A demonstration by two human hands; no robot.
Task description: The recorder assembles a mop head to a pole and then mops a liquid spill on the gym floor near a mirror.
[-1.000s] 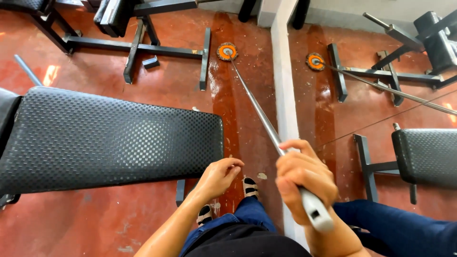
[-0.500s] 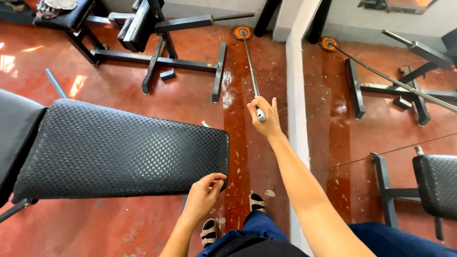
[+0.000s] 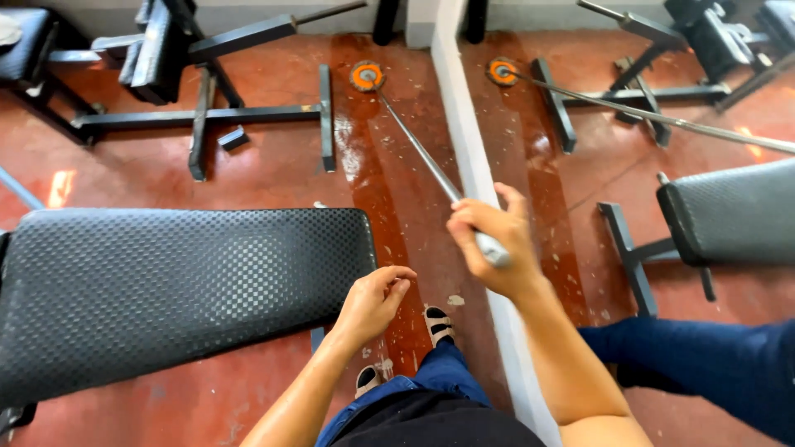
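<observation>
Left of the hands, biggest thing first:
bench: black padded bench (image 3: pixel 166 285) fills the whole space left of the left hand, its near corner edge right beside those fingers, touching or a hair off, can't tell
floor: red worn floor (image 3: pixel 248 389), a dark wet-looking strip running straight away from the hands toward the wall
wall edge: pale upright edge of a mirror or partition (image 3: pixel 464 141) runs just right of the bar, so pretty much no side room on that side; what's past it looks like a reflection
frame: black steel rack frame (image 3: pixel 248 112) well ahead and left of the hands, apart from the bar
bar: long steel bar (image 3: pixel 414 149), long axis going from the right hand forward and a bit left, far end down on the floor, near end up in the fist
end cap: orange round piece (image 3: pixel 366 76) at the bar's far tip, resting on the floor well ahead of both hands
right hand: right hand (image 3: pixel 489 244) wrapped tight round the bar's near end, fingers fully curled on it, clearly the hand on the bar
left hand: left hand (image 3: pixel 373 300) loosely curled, holding nothing, lower and left of the right one, off the bar
feet: sandalled feet (image 3: pixel 437 324) just below the left hand
</observation>
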